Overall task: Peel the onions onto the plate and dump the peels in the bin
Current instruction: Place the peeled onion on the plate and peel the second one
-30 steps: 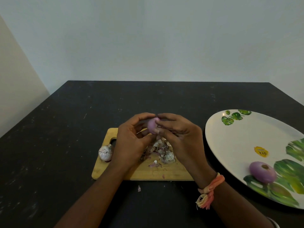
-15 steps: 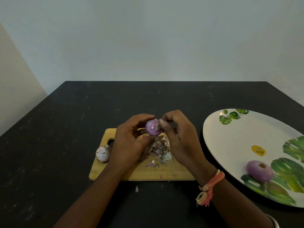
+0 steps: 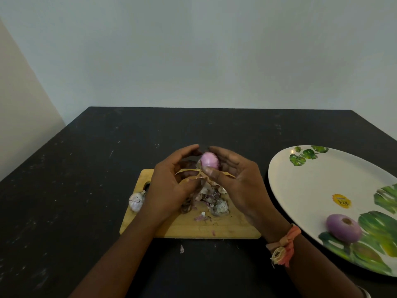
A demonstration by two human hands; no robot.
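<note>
Pale wall [image 3: 214, 61] at far side, black speckled worktop [image 3: 86, 190] across whole near half. Big oval plate [image 3: 311, 183] with green leaf print at right, cut off by frame edge. Wooden cutting board [image 3: 193, 230] at centre near, handle slot at left end, mostly covered by both hands.

Left hand [image 3: 169, 186] over left part of board, fingers [image 3: 187, 150] curled, pinching dry peel strip [image 3: 200, 178] hanging off onion [image 3: 209, 161]. Right hand [image 3: 240, 179] holding that onion above far edge of board, thumb on near side, other fingers wrapped behind. Orange wristband [image 3: 283, 246] on right wrist.

Peel pile [image 3: 214, 203] on board between and under hands, partly hidden by them. Peeled onion [image 3: 343, 231] on near part of plate, well apart from hands. Unpeeled onion [image 3: 136, 201] on worktop, touching left end of board. Single peel scrap [image 3: 182, 248] on worktop just near of board.

Versus 0.5 s ago: onion then at left fingertips, root end toward camera; now in right hand, smooth pink side showing, hands spread a bit wider. Plate, peeled onion, unpeeled onion unmoved.

Yellow sticker [image 3: 341, 201] on plate, print upside down, not readable.
</note>
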